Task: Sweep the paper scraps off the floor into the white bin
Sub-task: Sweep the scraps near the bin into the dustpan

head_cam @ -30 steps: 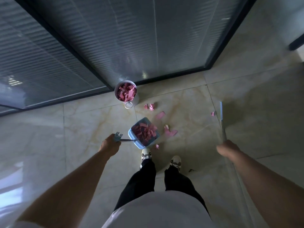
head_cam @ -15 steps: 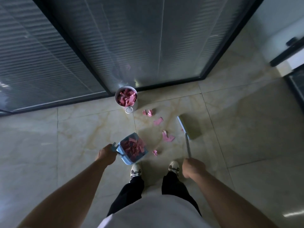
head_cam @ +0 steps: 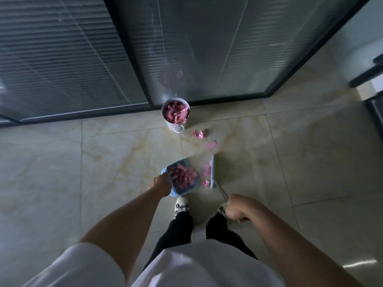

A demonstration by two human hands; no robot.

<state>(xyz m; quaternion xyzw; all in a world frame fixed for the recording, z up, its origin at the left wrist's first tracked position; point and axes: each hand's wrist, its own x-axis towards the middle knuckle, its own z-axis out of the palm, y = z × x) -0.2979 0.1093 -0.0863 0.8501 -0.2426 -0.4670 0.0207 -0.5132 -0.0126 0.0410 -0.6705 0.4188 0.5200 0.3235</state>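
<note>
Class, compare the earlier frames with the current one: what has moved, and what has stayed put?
The right hand swung the broom in from the right up to the scraps beside the dustpan. The left hand still holds the dustpan; the white bin stayed.

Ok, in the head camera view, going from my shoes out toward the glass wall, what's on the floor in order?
Shoes → blue dustpan full of pink scraps, gripped by the left hand → flat pink scrap → crumpled scraps → white bin → glass wall.
</note>
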